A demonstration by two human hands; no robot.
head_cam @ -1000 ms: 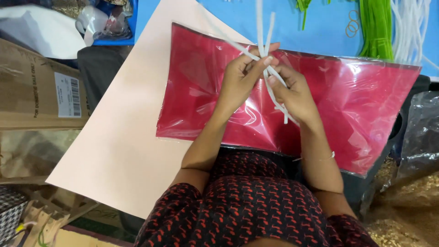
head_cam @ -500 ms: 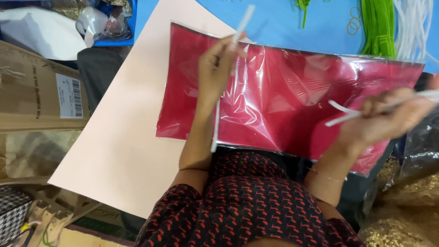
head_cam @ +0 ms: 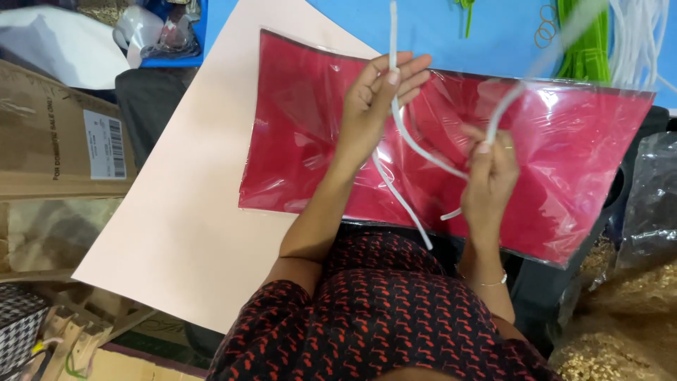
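Observation:
My left hand (head_cam: 374, 99) pinches thin white plastic tubes (head_cam: 412, 144) that curve down and to the right over a red sheet in clear plastic wrap (head_cam: 296, 141). My right hand (head_cam: 490, 180) grips another white tube (head_cam: 525, 81), whose upper end is blurred as it rises toward the top right. Both hands hover above the red sheet, which lies on a large pale pink sheet of card (head_cam: 183, 212). The two hands are a short way apart, with the tubes arching between them.
Green strips (head_cam: 582, 35) and a bundle of white tubes (head_cam: 642, 39) lie on the blue table (head_cam: 493, 42) at the top right. A cardboard box (head_cam: 49, 134) stands at left. Crumpled plastic bags (head_cam: 151, 28) lie top left, and a clear bag (head_cam: 652, 190) sits at right.
My hands parted wide from a joined grip, the right swinging far right with tubes. Now the right hand has come back toward the middle, and the left has shifted right and upward.

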